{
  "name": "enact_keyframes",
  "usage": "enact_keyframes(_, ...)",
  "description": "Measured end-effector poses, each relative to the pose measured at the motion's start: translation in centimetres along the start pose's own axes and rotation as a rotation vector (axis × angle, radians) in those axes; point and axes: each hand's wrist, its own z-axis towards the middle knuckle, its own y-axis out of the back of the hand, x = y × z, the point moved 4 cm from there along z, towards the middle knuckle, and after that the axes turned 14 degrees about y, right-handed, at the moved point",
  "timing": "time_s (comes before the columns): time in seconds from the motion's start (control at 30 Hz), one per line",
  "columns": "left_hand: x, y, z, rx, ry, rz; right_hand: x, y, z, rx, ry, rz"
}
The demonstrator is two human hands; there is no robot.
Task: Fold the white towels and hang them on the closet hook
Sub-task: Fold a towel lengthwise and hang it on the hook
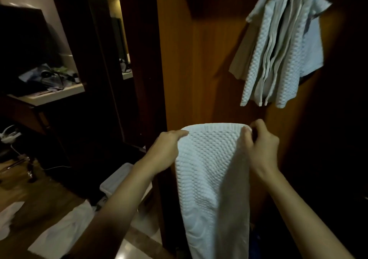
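Now the waffle towel (211,159) is up at chest height, held by its folded top edge in front of the closet panel (189,59).

Left hand (165,151) grips the top-left corner, fingers curled over the fold; right hand (260,141) pinches the top-right corner. Its long axis runs straight down, hanging below both grips and out of view at the bottom. The towels already hung (278,49) sit above and to the right, so the right hand looks nearer to them; the hook itself I can't make out. More white cloth (61,229) lies on the floor to the left.
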Motion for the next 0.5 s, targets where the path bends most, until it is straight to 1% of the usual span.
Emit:
enact_keyframes(0.1,-1.8,-0.8,-0.8,-0.073,0.081,-0.105,2.6,-0.3,-0.9,0.047,0.116,-0.023)
enact_keyframes(0.2,-4.1,-1.5,-2.3,-0.122,0.070,-0.195,5.0,-0.8,-2.0,0.095,0.193,0.037)
enact_keyframes(0.27,-5.3,-2.1,-3.2,-0.124,0.073,-0.291,6.1,-1.1,-2.3,0.112,0.229,0.025)
enact_keyframes(0.4,-5.8,-3.4,-4.3,-0.135,0.150,-0.528,7.6,-1.1,-2.5,0.043,0.312,-0.194)
enact_keyframes(0.5,-5.3,-3.8,-5.0,-0.185,0.214,-0.656,8.0,-1.4,-3.2,0.035,0.288,-0.148)
